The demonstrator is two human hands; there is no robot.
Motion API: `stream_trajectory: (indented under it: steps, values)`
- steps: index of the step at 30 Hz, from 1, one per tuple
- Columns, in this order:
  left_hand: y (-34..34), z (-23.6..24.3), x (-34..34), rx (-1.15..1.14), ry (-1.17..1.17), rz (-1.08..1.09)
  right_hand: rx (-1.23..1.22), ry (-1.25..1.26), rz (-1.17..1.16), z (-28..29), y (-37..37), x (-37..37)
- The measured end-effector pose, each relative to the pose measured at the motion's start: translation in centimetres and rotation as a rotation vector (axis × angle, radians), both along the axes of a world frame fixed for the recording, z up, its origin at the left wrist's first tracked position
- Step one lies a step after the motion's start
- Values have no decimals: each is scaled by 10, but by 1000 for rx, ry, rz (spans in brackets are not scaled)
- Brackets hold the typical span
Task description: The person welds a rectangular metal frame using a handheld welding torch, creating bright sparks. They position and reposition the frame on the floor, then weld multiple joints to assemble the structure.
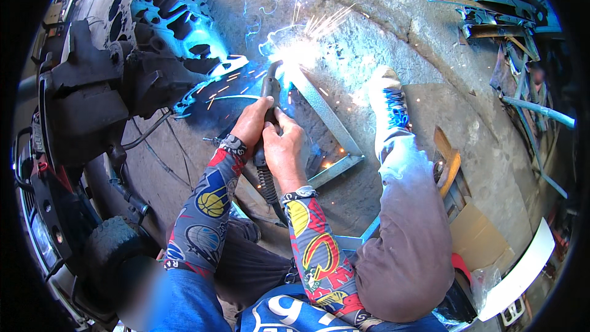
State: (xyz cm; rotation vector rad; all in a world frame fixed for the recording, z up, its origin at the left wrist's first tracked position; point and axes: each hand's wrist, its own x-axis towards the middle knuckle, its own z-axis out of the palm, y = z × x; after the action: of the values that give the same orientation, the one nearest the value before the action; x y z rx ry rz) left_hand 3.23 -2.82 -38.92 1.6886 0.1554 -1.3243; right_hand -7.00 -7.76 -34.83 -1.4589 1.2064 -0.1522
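Note:
Both my hands grip one welding torch (270,89) that points away from me. My left hand (252,122) wraps the upper part of its handle, and my right hand (284,150) holds the handle just below. The torch tip meets the far corner of a triangular frame of metal angle bars (329,120) lying on the concrete floor. A bright blue-white arc (294,54) burns there and throws sparks outward. The torch's ribbed cable (268,185) runs back toward me between my forearms. Patterned sleeves cover both arms.
A dark engine block (163,21) and other heavy machine parts (80,104) stand at the left. My right leg stretches forward, its shoe (386,101) beside the frame. Scrap metal bars (491,9) lie at the far right. A white panel (522,270) sits at the lower right.

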Motion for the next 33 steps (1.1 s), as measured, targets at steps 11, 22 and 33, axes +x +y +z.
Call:
stream_trajectory:
  steps: [11,22,33]
  values:
    - [0,-2,0,43,-24,8,54,24,18,-3,0,-1]
    - [4,-10,1,-3,-45,-52,49,39,32,-2,-2,0]
    - [12,-13,-8,-59,149,158,28,48,99,7,0,-2]
